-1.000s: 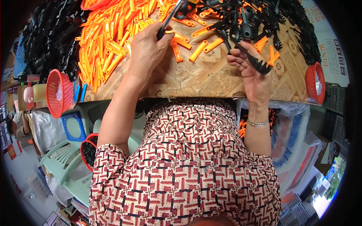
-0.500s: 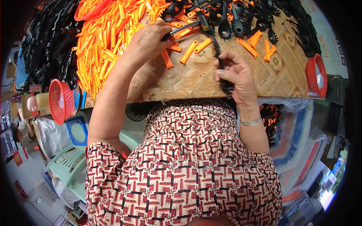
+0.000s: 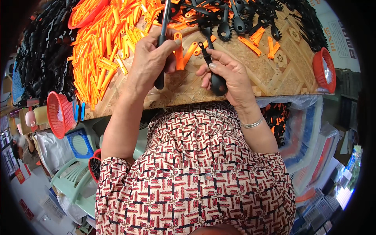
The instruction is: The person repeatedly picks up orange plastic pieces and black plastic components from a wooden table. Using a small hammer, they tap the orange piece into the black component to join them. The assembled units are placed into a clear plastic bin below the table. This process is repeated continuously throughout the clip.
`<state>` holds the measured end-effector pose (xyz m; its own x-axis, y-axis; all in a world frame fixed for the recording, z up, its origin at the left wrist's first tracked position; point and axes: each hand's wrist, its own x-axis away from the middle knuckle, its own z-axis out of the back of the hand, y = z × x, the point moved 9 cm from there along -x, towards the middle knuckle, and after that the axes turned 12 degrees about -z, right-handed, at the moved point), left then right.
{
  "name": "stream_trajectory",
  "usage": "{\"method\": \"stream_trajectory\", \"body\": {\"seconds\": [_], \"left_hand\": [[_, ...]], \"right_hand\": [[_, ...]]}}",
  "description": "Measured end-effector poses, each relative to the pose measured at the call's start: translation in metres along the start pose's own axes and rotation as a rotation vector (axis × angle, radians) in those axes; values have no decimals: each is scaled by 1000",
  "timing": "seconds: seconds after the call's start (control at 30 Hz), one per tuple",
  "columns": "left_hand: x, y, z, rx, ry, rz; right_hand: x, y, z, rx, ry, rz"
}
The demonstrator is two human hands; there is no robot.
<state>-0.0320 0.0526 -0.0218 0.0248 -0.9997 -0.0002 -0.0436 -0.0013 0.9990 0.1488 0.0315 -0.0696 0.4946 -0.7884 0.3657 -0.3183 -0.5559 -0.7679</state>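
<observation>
My left hand (image 3: 148, 58) is closed around the black grip of a hammer (image 3: 166, 19); its metal shaft points up and its head is out of view. Between that hand's thumb and fingers stands an orange plastic handle piece (image 3: 179, 53), its holed end upward. My right hand (image 3: 231, 74) pinches the thin stem of a black plastic spoon (image 3: 218, 84) with a hole in its bowl. The stem's tip points up toward the orange piece, with a gap between them. Several loose orange handle pieces (image 3: 190, 51) lie on the table just beyond my hands.
A large heap of orange handle pieces (image 3: 105, 43) covers the table's left side. Black kitchen utensils (image 3: 224, 31) lie at the back, with black stacks at both far sides. Red baskets stand at left (image 3: 60, 115) and right (image 3: 324, 70). The wooden-patterned tabletop (image 3: 274, 80) ends close to my body.
The hammer has swung from lying across toward the right to upright in my left hand, which now also holds an orange handle piece. My right hand now holds the spoon instead of another black utensil.
</observation>
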Motion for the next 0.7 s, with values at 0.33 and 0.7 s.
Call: {"method": "stream_trajectory", "body": {"seconds": [0.33, 0.7], "left_hand": [[11, 16, 42, -853, 112, -514], [-23, -11, -49, -1135, -366, -460]], "right_hand": [[9, -5, 16, 52, 110, 69], [13, -5, 19, 82, 148, 115]]}}
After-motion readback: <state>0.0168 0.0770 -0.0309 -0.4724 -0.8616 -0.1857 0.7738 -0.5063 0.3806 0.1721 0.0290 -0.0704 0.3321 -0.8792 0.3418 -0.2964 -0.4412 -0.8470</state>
